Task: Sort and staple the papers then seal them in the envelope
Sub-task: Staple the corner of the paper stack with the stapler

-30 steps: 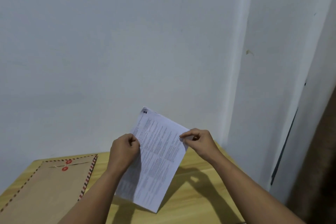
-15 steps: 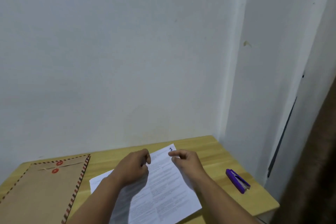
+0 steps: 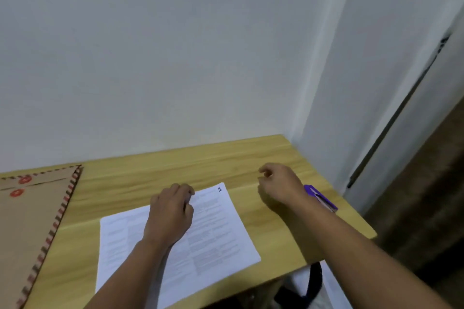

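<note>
A flat brown paper envelope (image 3: pixel 32 218) with striped border lies at the pale wooden tabletop's (image 3: pixel 200 163) left edge. Printed white papers (image 3: pixel 216 228) lie near the front edge under the left hand's (image 3: pixel 170 213) curled, pressing grip; the right hand's (image 3: pixel 280 183) grip hovers loosely curled and holds nothing, beside a purple stapler (image 3: pixel 320 197) by the right edge, white walls (image 3: pixel 175 45) behind.

Wall (image 3: pixel 175 57) behind, stapler (image 3: pixel 320 197) right, envelope (image 3: pixel 32 221) left

A yellow wooden worktop (image 3: pixel 226 158) stands in a corner. A white wall (image 3: pixel 163 45) is behind it. A brown curtain (image 3: pixel 431 183) hangs at the right. Something black (image 3: pixel 315 281) sits under the worktop's edge.
</note>
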{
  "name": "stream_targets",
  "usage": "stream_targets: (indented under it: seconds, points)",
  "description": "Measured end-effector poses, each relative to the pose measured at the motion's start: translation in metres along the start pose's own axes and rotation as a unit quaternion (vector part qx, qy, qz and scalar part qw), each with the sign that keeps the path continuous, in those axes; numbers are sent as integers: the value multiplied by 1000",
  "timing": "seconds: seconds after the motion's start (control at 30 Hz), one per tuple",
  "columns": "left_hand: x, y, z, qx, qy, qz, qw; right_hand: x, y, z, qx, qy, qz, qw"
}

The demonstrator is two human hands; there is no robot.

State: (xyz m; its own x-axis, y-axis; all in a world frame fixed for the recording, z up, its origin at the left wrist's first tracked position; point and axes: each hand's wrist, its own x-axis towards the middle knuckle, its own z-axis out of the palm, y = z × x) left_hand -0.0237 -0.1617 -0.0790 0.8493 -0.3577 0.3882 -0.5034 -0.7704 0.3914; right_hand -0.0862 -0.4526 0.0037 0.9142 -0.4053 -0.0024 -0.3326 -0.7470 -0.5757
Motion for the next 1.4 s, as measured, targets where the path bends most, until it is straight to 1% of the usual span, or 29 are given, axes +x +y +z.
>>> stream_targets:
  seconds: [0.07,0.13,0.17,0.2,0.23,0.3,0.37,0.4,0.43,0.5,0.57,0.6,0.63,0.7,0.77,0.87,0.93,0.97,1.0,1.03,1.07,1.1,1.13,1.23,1.33,1.4]
  points:
    - [0,0,1,21,-2,16,1000,15,20,-35,-112,-19,73,991]
    - [-1,0,0,30,4,26,999,23,37,-63,-206,-90,157,962]
    - [-1,1,-1,33,6,28,999,23,42,-71,-230,-133,181,947]
    - [-1,2,-2,35,7,28,999,22,46,-75,-235,-174,191,937]
    - [-1,3,-3,38,7,28,999,19,49,-76,-234,-199,194,932]
    - [-1,5,-3,44,10,29,999,14,51,-73,-230,-202,193,932]
    - [-2,5,-2,50,14,29,998,11,47,-66,-208,-198,179,941]
    - [-3,5,-2,52,17,30,998,11,44,-63,-179,-204,170,947]
    - [-3,5,-1,52,19,31,998,11,39,-60,-125,-211,167,955]
    - [-3,3,1,52,26,35,998,13,31,-52,50,-221,180,957]
    - [-3,2,3,54,30,40,997,12,21,-42,237,-219,197,926]
    - [-2,1,3,55,30,42,997,13,17,-35,307,-214,198,906]
    - [-2,0,3,55,29,44,997,12,13,-28,360,-207,190,890]
    - [-2,0,3,57,27,50,997,12,8,-10,432,-183,163,868]
    - [-2,1,2,58,24,51,997,10,5,6,450,-153,140,868]
    - [-2,2,0,58,22,49,997,8,3,18,406,-117,92,902]
    - [-2,2,0,62,24,54,996,9,4,20,352,-127,50,926]
    - [-2,2,0,63,26,56,996,9,2,18,286,-146,30,946]
    - [-2,2,0,60,29,58,996,9,-1,16,181,-175,6,968]
    - [-2,2,0,57,32,59,996,11,-4,15,71,-206,-15,976]
    - [-2,2,0,56,34,61,996,11,-7,15,-15,-225,-31,974]
    - [-2,2,0,55,35,62,996,11,-11,16,-67,-231,-46,969]
    - [-1,2,0,55,35,64,996,10,-14,17,-91,-226,-59,968]
    - [-1,1,1,55,35,66,996,7,-17,24,-91,-206,-68,972]
    - [-1,1,1,56,33,66,996,6,-10,27,-53,-206,-77,974]
    - [-1,1,1,56,31,66,996,4,-1,29,-9,-184,-88,979]
